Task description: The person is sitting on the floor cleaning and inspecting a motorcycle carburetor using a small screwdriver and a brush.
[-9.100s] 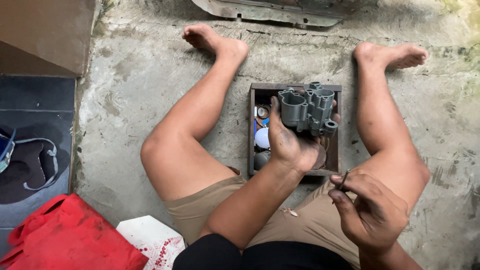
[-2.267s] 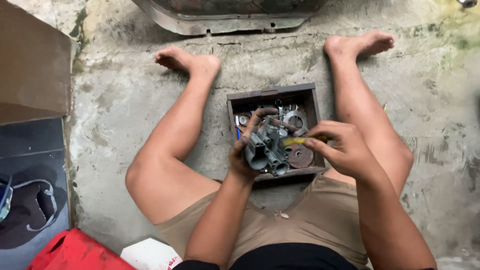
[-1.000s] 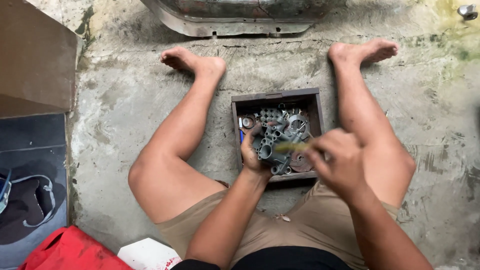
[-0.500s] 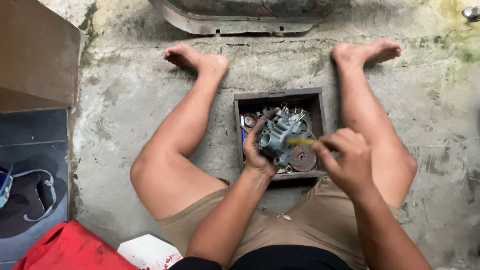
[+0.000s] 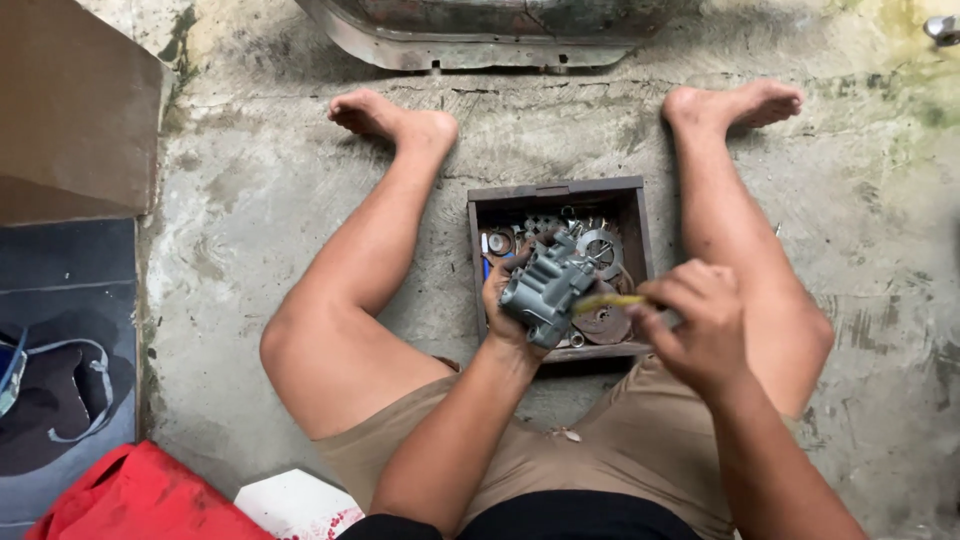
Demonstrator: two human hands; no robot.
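A grey metal casting point(image 5: 546, 288), blocky and full of ports, sits in the left hand point(image 5: 508, 305), whose fingers wrap its near-left side and hold it just above the tray. The right hand point(image 5: 697, 322) is closed around a yellow-handled tool point(image 5: 607, 301) whose tip meets the casting's right face; the two hands are close together with only the tool's shaft between them.

Directly under both hands lies a dark square tray point(image 5: 556, 190) holding gears, discs and small round parts; its far rim and both side walls stand clear, while the near rim is partly covered by the left wrist.

The tray rests on the concrete floor point(image 5: 250, 200) between the person's bare legs, which hem it in closely on the right and leave more open floor on the left. Beyond the feet runs the edge of a rusty metal panel point(image 5: 480, 40). Far left of the hands are a brown box point(image 5: 70, 110), a dark mat point(image 5: 60, 330) and a red bag point(image 5: 130, 500).
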